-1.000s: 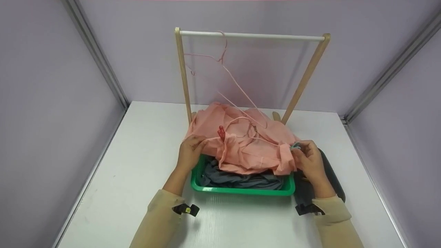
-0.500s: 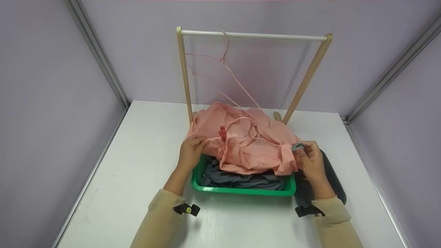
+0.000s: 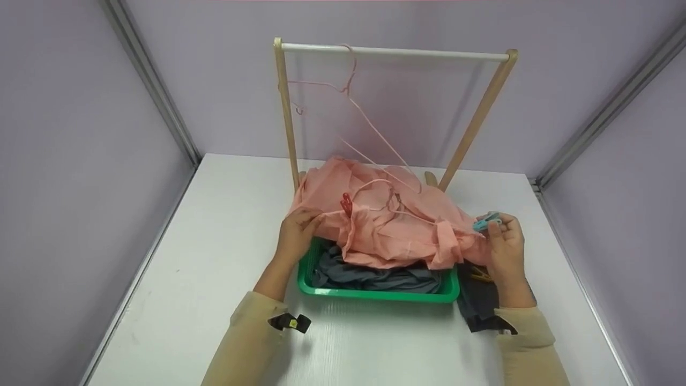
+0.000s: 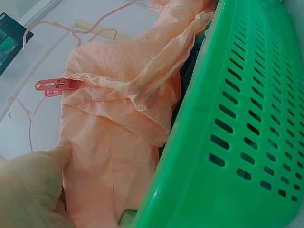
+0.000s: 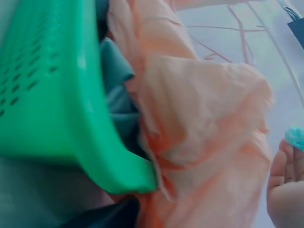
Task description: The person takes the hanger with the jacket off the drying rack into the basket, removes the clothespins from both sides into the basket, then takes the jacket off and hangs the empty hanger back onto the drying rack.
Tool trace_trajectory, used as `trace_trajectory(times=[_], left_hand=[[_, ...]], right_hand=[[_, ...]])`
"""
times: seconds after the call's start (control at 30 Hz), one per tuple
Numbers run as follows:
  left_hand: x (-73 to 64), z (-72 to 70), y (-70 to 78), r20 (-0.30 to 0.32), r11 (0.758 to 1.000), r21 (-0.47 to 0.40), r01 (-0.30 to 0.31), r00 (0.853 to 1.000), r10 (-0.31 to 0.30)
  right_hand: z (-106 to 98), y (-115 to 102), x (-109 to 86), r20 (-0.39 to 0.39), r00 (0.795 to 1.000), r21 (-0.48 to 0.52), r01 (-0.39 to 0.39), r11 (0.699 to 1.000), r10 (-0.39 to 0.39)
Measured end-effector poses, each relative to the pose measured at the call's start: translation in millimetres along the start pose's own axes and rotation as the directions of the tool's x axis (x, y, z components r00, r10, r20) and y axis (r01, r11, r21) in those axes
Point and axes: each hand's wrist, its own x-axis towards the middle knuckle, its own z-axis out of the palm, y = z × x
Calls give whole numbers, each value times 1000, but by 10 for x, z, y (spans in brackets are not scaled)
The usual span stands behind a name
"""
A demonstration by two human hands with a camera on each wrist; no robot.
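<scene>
A pink garment [image 3: 396,244] lies spread over the green basket [image 3: 375,296]. My left hand [image 3: 295,233] pinches its left edge between thumb and fingers. A red clothespin [image 3: 347,203] is clipped on the garment, and shows side-on as a red clothespin [image 4: 57,86] in the left wrist view. The neck of a pink hanger [image 3: 391,201] pokes out of the cloth between the two sides. My right hand [image 3: 506,252] pinches a light blue clothespin [image 3: 486,221] beside the garment's right end. In the right wrist view this blue clothespin [image 5: 295,137] is apart from the cloth.
Dark grey cloth [image 3: 375,276] fills the basket's front. A wooden rack [image 3: 479,115] with a white bar [image 3: 423,52] stands behind, with a pink hanger [image 3: 370,120] hooked on it. A black item [image 3: 477,300] with a yellow clothespin [image 3: 481,273] lies right of the basket.
My right hand has moved right with the blue clothespin, away from the garment's gathered right shoulder. My left hand stays put at the left edge.
</scene>
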Motion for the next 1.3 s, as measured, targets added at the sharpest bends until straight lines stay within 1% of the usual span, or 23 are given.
trace_trajectory(times=[0.1,0.2,0.3,0.43,0.47,0.5,0.57,0.6,0.63,0.7,0.77,0.8,0.87,0.97,1.07,1.1,1.17,1.23,1.3], left_hand=[[-4,0,-10,5,1000,-8,-4,1000,4],[-10,8,-12,10,1000,-23,2,1000,-1],[-11,18,-5,15,1000,-30,7,1000,-7],[-17,21,10,16,1000,-20,6,1000,-5],[-18,21,8,16,1000,-15,4,1000,-4],[-19,19,8,17,1000,-15,6,1000,-6],[-21,11,7,18,1000,-18,7,1000,-6],[-20,7,6,20,1000,-20,8,1000,-7],[-20,4,4,21,1000,-17,7,1000,-7],[-19,-3,7,22,1000,-19,8,1000,-7],[-18,-7,7,17,1000,-13,7,1000,-7],[-19,-8,5,14,1000,-9,7,1000,-7],[-20,-9,4,7,1000,-4,2,1000,-2],[-15,-1,6,4,1000,-4,-16,1000,16],[-10,12,11,10,1000,-4,-26,1000,26],[-11,14,12,12,1000,-8,-24,1000,24],[-14,15,17,12,1000,-14,-14,1000,14],[-16,14,20,10,1000,-23,-6,1000,6],[-18,12,17,7,999,-32,-2,1000,3]], right_hand=[[-44,-75,20,5,1000,19,5,1000,-5],[-106,-161,27,2,1000,-30,-9,1000,9],[-180,-255,30,-31,999,-153,-17,988,12],[-302,-371,50,-91,996,-255,-37,966,14],[-338,-395,60,-108,994,-268,-51,962,23],[-377,-418,70,-124,992,-304,-72,950,35],[-468,-454,94,-146,986,-394,-130,910,77],[-516,-468,105,-151,983,-446,-162,880,104],[-564,-476,116,-154,979,-491,-194,849,135],[-650,-473,132,-153,968,-581,-251,774,199],[-718,-439,142,-143,957,-647,-285,708,254],[-743,-417,141,-139,951,-684,-294,667,277],[-778,-353,133,-134,937,-732,-313,606,321],[-824,-253,115,-131,915,-803,-324,500,382],[-879,-159,105,-125,894,-854,-317,412,430],[-896,-130,106,-118,890,-866,-309,393,440],[-926,-73,118,-100,883,-882,-292,370,459],[-947,-28,134,-80,874,-902,-268,338,479],[-967,21,157,-57,862,-920,-241,308,504]])
